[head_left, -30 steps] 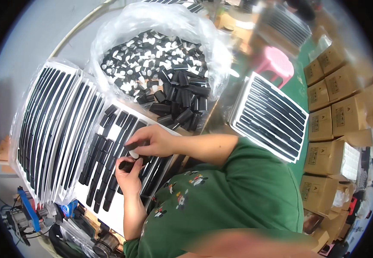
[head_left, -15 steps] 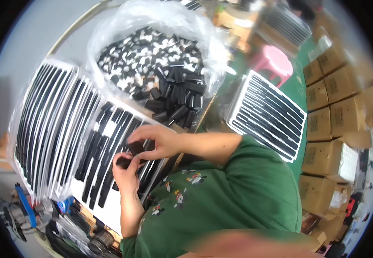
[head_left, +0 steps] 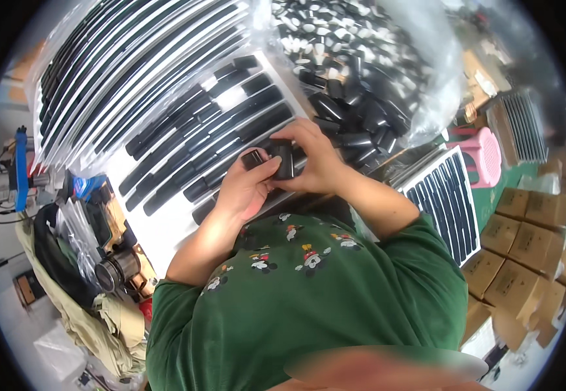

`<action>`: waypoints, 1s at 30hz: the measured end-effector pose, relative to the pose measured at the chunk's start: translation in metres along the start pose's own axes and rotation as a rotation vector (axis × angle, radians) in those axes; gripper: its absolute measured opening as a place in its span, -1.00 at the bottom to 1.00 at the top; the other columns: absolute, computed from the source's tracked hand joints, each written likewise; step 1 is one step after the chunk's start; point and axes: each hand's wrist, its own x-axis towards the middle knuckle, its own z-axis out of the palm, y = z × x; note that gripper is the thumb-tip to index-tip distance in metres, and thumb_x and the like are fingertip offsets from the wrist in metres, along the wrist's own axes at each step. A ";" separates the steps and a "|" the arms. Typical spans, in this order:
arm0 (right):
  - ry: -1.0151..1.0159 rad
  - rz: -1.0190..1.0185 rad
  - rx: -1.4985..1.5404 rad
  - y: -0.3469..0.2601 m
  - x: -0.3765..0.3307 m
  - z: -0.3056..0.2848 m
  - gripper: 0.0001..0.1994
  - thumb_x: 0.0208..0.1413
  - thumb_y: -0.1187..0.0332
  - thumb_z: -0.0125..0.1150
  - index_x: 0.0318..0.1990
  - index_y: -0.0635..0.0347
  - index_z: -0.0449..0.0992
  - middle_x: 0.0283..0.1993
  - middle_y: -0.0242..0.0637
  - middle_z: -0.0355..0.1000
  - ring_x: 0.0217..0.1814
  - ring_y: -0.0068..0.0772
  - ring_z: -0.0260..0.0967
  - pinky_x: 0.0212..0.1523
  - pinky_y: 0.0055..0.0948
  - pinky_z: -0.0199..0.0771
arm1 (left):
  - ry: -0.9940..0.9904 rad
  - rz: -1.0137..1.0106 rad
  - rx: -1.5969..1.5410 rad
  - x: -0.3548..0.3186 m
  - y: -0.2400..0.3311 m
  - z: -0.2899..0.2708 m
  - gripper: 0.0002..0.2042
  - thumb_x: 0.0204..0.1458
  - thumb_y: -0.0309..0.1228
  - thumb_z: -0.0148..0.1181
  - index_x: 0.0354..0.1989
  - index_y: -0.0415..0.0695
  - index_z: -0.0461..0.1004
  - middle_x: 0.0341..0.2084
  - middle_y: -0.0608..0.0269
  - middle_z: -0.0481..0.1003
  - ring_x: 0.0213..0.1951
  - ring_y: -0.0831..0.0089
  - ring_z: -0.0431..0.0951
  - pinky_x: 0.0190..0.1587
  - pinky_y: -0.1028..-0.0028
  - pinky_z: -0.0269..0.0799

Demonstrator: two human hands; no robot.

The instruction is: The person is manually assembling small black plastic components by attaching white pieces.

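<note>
My left hand is closed around a short, dark cylindrical piece, its end poking out above the fingers. Pinched in my right hand is a larger glossy black cap-like piece, upright and right beside the left thumb. The two hands almost meet; whether the pieces touch is hidden by the fingers. Below them lies a white board carrying rows of black pieces. Just beyond my right hand is a heap of loose black caps.
A clear plastic bag at the back holds many black and white pieces. Stacked boards stand at the far left. On the right are another board, a pink stool and cardboard boxes. A metal cylinder sits lower left.
The view has swung, so the bag and boards shift across the picture. Both hands still hold dark pieces close together, and the right-hand piece now stands more upright.
</note>
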 end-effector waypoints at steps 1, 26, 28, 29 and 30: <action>-0.078 0.091 0.143 0.000 0.004 0.002 -0.37 -0.43 0.35 0.47 -0.05 0.13 0.39 -0.09 -0.17 0.32 -0.02 -0.13 0.29 0.00 -0.34 0.30 | 0.003 0.029 -0.009 0.000 0.000 0.000 -0.84 -0.03 -0.63 0.16 -0.38 -0.15 0.30 -0.41 0.27 0.40 -0.34 0.45 0.47 -0.32 0.48 0.44; -0.321 0.128 0.191 0.011 0.045 -0.020 -0.29 -0.43 0.44 0.49 0.05 0.11 0.35 0.00 -0.21 0.35 0.08 -0.16 0.28 0.06 -0.34 0.29 | 0.069 0.295 0.293 0.018 0.011 -0.011 -0.77 -0.09 -0.69 0.21 -0.33 -0.17 0.30 -0.40 0.31 0.35 -0.30 0.51 0.44 -0.24 0.49 0.48; -0.217 0.419 0.026 0.065 0.057 -0.039 -0.41 -0.29 0.42 0.42 0.03 0.15 0.39 -0.06 -0.24 0.41 0.03 -0.31 0.33 0.04 -0.40 0.33 | 0.200 0.376 0.457 0.021 0.019 -0.010 -0.75 -0.13 -0.58 0.29 -0.35 -0.19 0.31 -0.41 0.30 0.38 -0.38 0.55 0.46 -0.34 0.56 0.49; -0.020 0.592 -0.130 0.096 0.064 -0.050 -0.59 -0.15 0.30 0.35 -0.10 0.20 0.46 -0.13 -0.20 0.45 -0.06 -0.26 0.40 -0.05 -0.39 0.39 | 0.236 0.410 0.562 0.022 0.021 -0.011 -0.75 -0.11 -0.58 0.28 -0.33 -0.22 0.30 -0.40 0.25 0.38 -0.44 0.52 0.47 -0.40 0.54 0.53; -0.054 0.690 -0.606 0.127 0.070 -0.062 -0.70 -0.03 0.16 0.22 -0.24 0.20 0.52 -0.17 -0.17 0.47 -0.14 -0.17 0.43 -0.14 -0.31 0.44 | 0.280 0.386 0.689 0.021 0.023 -0.008 -0.75 -0.11 -0.56 0.28 -0.33 -0.22 0.31 -0.42 0.25 0.40 -0.46 0.54 0.47 -0.41 0.58 0.49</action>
